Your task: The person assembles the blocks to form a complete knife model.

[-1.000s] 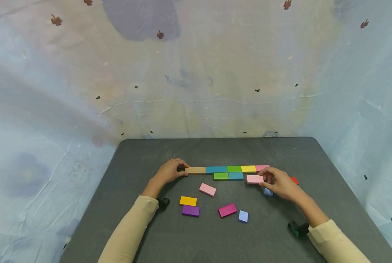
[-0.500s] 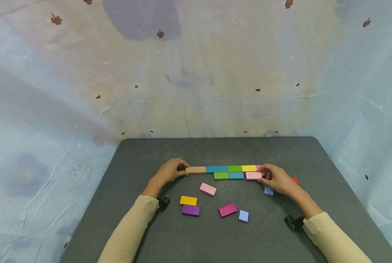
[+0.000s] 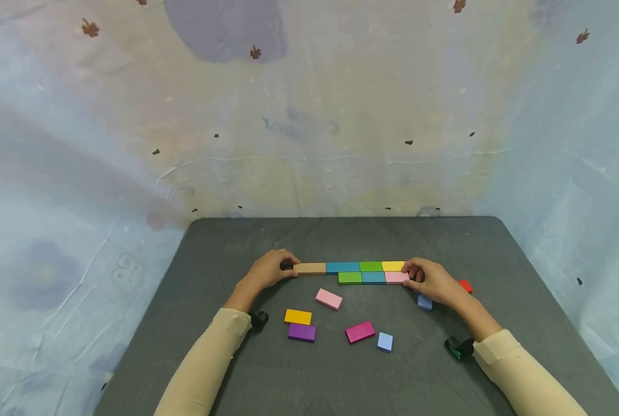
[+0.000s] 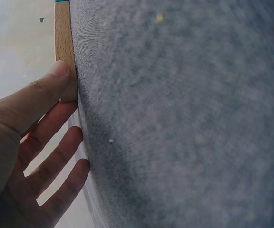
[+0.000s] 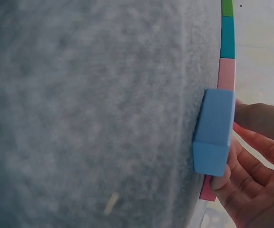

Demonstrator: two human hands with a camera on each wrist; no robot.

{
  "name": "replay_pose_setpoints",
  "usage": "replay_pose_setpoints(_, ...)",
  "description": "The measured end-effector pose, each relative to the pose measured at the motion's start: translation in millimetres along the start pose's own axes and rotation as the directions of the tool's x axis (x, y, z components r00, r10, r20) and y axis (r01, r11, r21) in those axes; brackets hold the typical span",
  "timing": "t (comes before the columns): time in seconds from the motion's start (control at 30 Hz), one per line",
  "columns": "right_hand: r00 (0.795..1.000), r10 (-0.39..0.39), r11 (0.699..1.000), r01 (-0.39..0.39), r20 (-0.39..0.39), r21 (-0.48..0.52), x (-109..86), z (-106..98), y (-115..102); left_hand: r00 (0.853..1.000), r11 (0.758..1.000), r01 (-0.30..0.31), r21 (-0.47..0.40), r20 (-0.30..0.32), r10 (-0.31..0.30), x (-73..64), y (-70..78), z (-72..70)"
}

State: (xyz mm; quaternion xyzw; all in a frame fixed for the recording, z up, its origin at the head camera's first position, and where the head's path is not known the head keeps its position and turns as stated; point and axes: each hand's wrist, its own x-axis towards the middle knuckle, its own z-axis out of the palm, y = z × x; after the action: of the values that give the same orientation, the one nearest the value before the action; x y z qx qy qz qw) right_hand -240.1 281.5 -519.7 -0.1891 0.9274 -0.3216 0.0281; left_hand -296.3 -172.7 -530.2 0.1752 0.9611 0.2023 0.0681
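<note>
My left hand (image 3: 272, 270) pinches the left end of a plain wooden block (image 3: 310, 268), the leftmost in a far row. Blue (image 3: 343, 267), green (image 3: 370, 266) and yellow blocks (image 3: 393, 266) continue that row; the part behind my right hand is hidden. In front runs a shorter row of green (image 3: 350, 278), blue (image 3: 373, 278) and light pink blocks (image 3: 396, 278). The thumb and finger of my right hand (image 3: 433, 280) hold the light pink block's right end, and it touches its blue neighbour. In the right wrist view a pale blue block (image 5: 214, 130) partly covers that hand.
Loose blocks lie nearer on the dark table (image 3: 268, 381): pink (image 3: 328, 299), orange-yellow (image 3: 297, 317), purple (image 3: 302, 333), magenta (image 3: 360, 333) and pale blue (image 3: 384, 342). A red block (image 3: 465, 286) is partly behind the right wrist. A patterned sheet (image 3: 309, 115) hangs behind.
My right hand has moved slightly left with the light pink block, closing the gap to the blue block in the front row. The left hand stays on the wooden block.
</note>
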Motion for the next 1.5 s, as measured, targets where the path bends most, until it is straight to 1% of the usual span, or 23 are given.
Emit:
replay_pose_setpoints(0.37,1.000,-0.002,1.000,0.002,-0.002,-0.016,2.2,1,1,1.000,1.000,-0.011,0.007,0.002,0.011,-0.9,-0.2,-0.8)
replay_pose_setpoints(0.6,1.000,0.006,1.000,-0.006,0.006,-0.022,3.2,1,2,1.000,1.000,-0.006,0.009,0.002,0.006,-0.5,-0.2,-0.2)
replay_pose_setpoints(0.77,1.000,-0.008,0.999,0.007,-0.022,-0.046,2.1,1,-1,1.000,1.000,0.001,0.008,0.002,-0.001,0.3,0.0,0.4)
replay_pose_setpoints(0.87,0.998,-0.025,0.998,0.022,-0.052,-0.066,1.9,2,-8,1.000,1.000,0.003,0.006,0.001,-0.003,0.4,-0.1,0.2)
replay_pose_setpoints(0.97,0.996,-0.047,0.997,0.043,-0.076,-0.062,2.6,4,-18,1.000,1.000,0.001,0.004,0.000,-0.001,0.6,-0.1,0.2)
replay_pose_setpoints(1.13,0.989,-0.117,0.993,0.116,-0.087,-0.026,4.3,13,-33,1.000,1.000,0.003,0.009,-0.001,-0.003,0.5,0.6,0.5)
replay_pose_setpoints(1.27,0.986,-0.156,0.988,0.157,-0.057,0.010,5.3,22,-46,1.000,1.000,0.007,0.010,-0.004,-0.007,-0.1,1.3,0.5)
replay_pose_setpoints(1.5,0.987,-0.159,0.985,0.156,0.036,0.070,8.2,38,-68,1.000,1.000,0.015,0.006,-0.003,-0.015,0.0,2.6,0.2)
